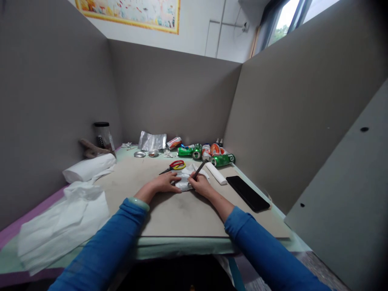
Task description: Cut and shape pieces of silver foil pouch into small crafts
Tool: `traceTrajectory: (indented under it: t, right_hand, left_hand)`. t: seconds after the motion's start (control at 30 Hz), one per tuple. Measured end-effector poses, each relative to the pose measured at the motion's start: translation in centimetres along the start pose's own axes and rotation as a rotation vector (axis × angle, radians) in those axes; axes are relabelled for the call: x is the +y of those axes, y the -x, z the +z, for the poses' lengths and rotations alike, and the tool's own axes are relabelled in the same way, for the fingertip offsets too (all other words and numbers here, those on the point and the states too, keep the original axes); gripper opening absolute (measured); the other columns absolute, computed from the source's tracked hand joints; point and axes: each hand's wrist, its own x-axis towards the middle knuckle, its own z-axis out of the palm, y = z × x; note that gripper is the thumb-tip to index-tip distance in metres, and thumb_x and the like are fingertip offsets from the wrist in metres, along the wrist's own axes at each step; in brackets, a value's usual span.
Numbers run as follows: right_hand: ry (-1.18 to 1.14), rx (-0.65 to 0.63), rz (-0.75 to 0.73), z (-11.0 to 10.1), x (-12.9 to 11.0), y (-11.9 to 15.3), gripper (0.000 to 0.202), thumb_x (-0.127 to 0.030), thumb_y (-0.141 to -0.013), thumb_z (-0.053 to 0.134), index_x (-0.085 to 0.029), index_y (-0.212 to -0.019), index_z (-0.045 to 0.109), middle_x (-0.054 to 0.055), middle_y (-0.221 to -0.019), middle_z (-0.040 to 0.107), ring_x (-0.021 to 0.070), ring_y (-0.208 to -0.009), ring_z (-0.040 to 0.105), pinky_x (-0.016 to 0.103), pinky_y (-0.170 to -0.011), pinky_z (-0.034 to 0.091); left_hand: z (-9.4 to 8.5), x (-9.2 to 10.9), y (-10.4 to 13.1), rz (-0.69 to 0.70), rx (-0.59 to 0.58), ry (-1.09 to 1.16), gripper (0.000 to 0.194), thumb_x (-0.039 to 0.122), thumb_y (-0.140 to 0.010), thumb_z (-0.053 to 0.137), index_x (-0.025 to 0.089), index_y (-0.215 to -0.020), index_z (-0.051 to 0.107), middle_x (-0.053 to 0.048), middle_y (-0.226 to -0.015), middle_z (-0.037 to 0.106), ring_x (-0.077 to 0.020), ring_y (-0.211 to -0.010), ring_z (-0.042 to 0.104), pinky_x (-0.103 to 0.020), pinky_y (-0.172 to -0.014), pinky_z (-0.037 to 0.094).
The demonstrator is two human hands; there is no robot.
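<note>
My right hand (200, 185) grips a dark, slim pen-like tool (200, 169), its upper end leaning to the right. Its lower tip is hidden by my fingers, over a crumpled white and silvery sheet (183, 184) on the board. My left hand (165, 182) lies on the sheet's left edge with fingers stretched out, pressing it down. Just beyond that hand are scissors (177, 165) with red and yellow handles, blades pointing left. A white bar-shaped object (216, 173) rests to the right of my right hand.
Several drink cans, including a green one (222, 160), lie at the back beside a silvery metal sheet (152, 141). A black flat slab (247, 194) is at right. White paper roll (89, 167), loose paper (65, 222) and a black-lidded jar (103, 137) occupy the left. Grey partitions surround the table.
</note>
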Motion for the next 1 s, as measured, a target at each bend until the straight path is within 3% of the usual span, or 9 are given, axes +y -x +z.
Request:
traceTrajectory:
  t: [0.53, 1.0]
  right_hand:
    - [0.087, -0.038, -0.018, -0.24, -0.87, 0.16, 0.017, -0.028, -0.077, 0.046, -0.016, -0.067, 0.054, -0.002, -0.056, 0.049, 0.0115, -0.056, 0.045, 0.022, -0.054, 0.031]
    - [0.105, -0.056, -0.025, -0.3, -0.75, 0.0, 0.016, -0.025, -0.076, 0.046, -0.017, -0.064, 0.051, -0.002, -0.057, 0.048, 0.0109, -0.057, 0.043, 0.022, -0.053, 0.029]
  left_hand:
    - [0.26, -0.54, -0.22, 0.013, 0.009, 0.012, 0.075, 0.065, -0.067, 0.062, 0.028, -0.131, 0.05, -0.004, -0.147, 0.031, -0.0304, -0.133, 0.028, -0.035, -0.109, 0.022]
    - [-0.08, 0.13, 0.11, 0.001, -0.001, -0.006, 0.076, 0.064, -0.068, 0.061, 0.025, -0.132, 0.048, -0.005, -0.148, 0.029, -0.0299, -0.134, 0.027, -0.034, -0.11, 0.02]
